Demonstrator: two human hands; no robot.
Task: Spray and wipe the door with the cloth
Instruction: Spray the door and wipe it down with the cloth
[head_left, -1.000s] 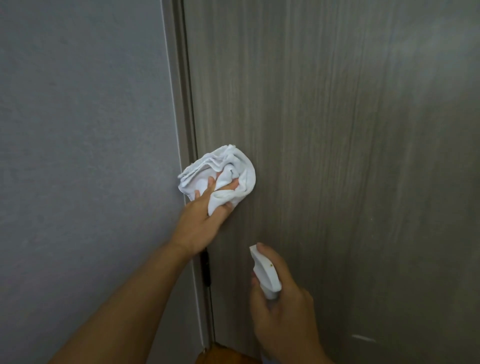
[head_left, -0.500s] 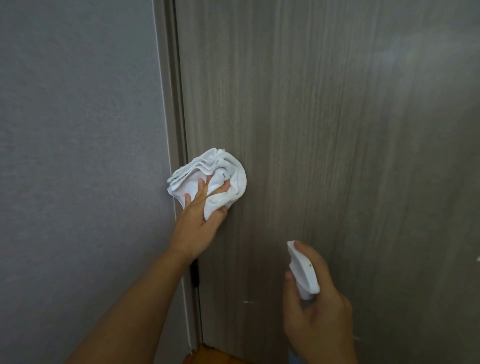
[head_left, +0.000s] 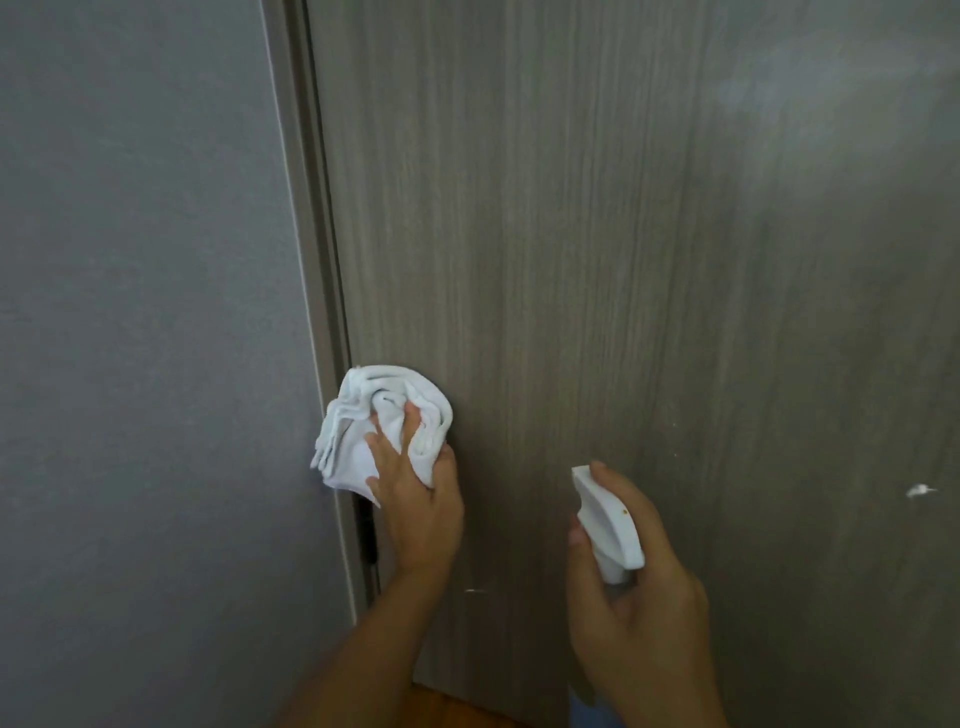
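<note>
A grey-brown wood-grain door (head_left: 623, 260) fills most of the view. My left hand (head_left: 423, 512) presses a crumpled white cloth (head_left: 384, 426) against the door's left edge, beside the frame. My right hand (head_left: 634, 608) grips a white spray bottle (head_left: 608, 519) by its head, nozzle pointing up and toward the door. The bottle's body is hidden below my hand. A small white speck (head_left: 919, 490) sits on the door at the right.
A grey wall (head_left: 130, 364) stands left of the door frame (head_left: 311, 260). A dark hinge (head_left: 368, 535) shows just below the cloth. A strip of wooden floor (head_left: 441, 709) appears at the bottom.
The cloth and my left hand have slid down along the door's left edge. My right hand with the spray bottle has shifted right, away from the left hand.
</note>
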